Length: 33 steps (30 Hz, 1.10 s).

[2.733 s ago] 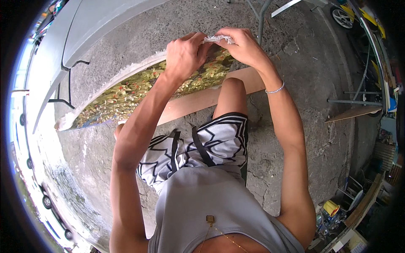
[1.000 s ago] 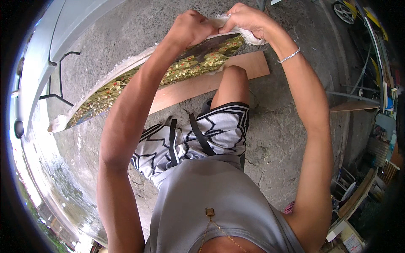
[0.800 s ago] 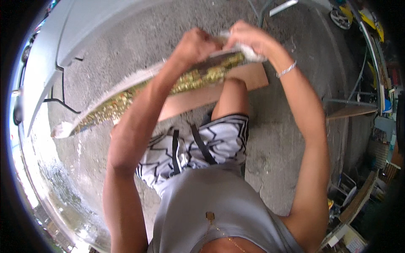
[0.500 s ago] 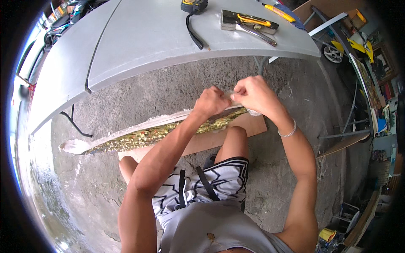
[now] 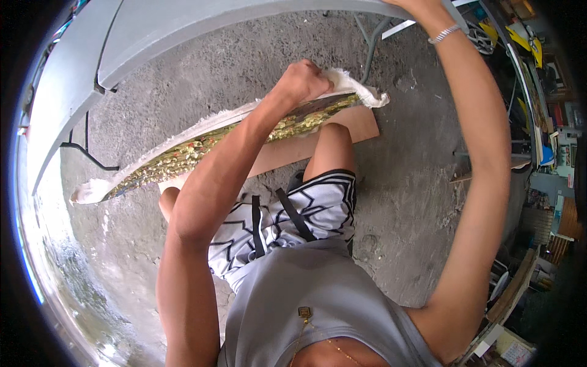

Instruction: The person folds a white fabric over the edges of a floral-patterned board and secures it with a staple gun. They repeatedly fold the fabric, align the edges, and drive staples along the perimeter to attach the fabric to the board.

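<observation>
In front of my knees lies a long canvas painting [image 5: 211, 145], its surface gold and textured, with a frayed white cloth border [image 5: 343, 81]. My left hand [image 5: 304, 81] is closed on that border along the far edge, near the right end. Beyond my fist the cloth flares loosely toward the right corner. Under the near side shows a flat light-brown board [image 5: 362, 124]. My right hand [image 5: 408, 3] reaches far forward to the front edge of the grey table [image 5: 183, 32]; the top of the picture cuts it off, hiding its fingers and anything in them.
Dark metal table legs [image 5: 372, 50] stand on the rough concrete floor [image 5: 416, 177], one beyond the canvas's right end. Another bent leg [image 5: 92, 158] is at the left. Along the right side are stacked boards, a yellow object [image 5: 527, 44] and assorted clutter.
My right hand has left the cloth border and moved up to the table's edge. The left hand keeps its hold. The view has shifted, so the tools on the table are out of sight.
</observation>
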Each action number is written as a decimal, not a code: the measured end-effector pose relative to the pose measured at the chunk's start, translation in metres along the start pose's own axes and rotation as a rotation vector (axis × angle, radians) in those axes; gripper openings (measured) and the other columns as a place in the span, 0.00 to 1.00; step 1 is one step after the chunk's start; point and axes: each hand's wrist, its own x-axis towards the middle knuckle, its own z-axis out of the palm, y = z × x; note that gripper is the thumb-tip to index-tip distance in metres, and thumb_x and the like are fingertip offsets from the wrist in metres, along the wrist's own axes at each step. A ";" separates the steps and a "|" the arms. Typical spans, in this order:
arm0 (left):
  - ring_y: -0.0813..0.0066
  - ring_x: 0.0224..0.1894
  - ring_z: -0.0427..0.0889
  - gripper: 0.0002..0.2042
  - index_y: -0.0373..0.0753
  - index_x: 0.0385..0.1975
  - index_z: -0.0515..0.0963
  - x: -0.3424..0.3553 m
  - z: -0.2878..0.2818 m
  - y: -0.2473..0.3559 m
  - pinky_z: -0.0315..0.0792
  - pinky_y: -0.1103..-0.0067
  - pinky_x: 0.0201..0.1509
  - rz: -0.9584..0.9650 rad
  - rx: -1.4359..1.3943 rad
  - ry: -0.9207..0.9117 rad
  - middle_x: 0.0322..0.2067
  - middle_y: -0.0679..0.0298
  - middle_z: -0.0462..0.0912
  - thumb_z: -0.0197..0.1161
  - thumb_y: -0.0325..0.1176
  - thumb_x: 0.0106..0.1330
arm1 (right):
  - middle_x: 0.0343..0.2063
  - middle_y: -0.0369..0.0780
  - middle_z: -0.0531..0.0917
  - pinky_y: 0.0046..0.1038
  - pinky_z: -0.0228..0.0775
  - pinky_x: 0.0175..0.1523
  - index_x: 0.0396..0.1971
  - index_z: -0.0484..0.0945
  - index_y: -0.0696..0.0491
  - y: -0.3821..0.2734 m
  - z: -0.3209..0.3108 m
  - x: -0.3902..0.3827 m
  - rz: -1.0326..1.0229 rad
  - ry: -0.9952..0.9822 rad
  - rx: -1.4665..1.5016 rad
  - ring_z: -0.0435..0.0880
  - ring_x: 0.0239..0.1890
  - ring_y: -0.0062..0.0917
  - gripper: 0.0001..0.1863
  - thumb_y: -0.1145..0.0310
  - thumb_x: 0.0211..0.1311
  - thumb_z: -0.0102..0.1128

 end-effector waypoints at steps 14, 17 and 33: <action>0.59 0.49 0.78 0.28 0.31 0.45 0.78 -0.007 0.032 -0.011 0.71 0.74 0.53 -0.150 -0.370 -0.239 0.45 0.48 0.79 0.66 0.42 0.43 | 0.12 0.34 0.73 0.22 0.59 0.20 0.29 0.75 0.59 -0.061 -0.011 -0.261 0.412 -0.271 0.845 0.68 0.15 0.13 0.15 0.61 0.58 0.63; 0.60 0.45 0.79 0.28 0.30 0.44 0.78 -0.008 0.041 -0.015 0.72 0.74 0.50 -0.125 -0.327 -0.260 0.41 0.49 0.81 0.66 0.41 0.42 | 0.14 0.38 0.74 0.25 0.63 0.23 0.31 0.73 0.60 -0.079 0.018 -0.288 0.430 -0.338 0.889 0.71 0.16 0.17 0.14 0.63 0.59 0.62; 0.58 0.39 0.82 0.26 0.29 0.39 0.80 -0.022 0.048 -0.014 0.74 0.73 0.47 -0.087 -0.437 -0.221 0.34 0.46 0.82 0.64 0.43 0.43 | 0.17 0.43 0.78 0.28 0.69 0.25 0.35 0.70 0.61 -0.108 0.035 -0.298 0.611 -0.371 0.957 0.80 0.18 0.28 0.14 0.66 0.60 0.60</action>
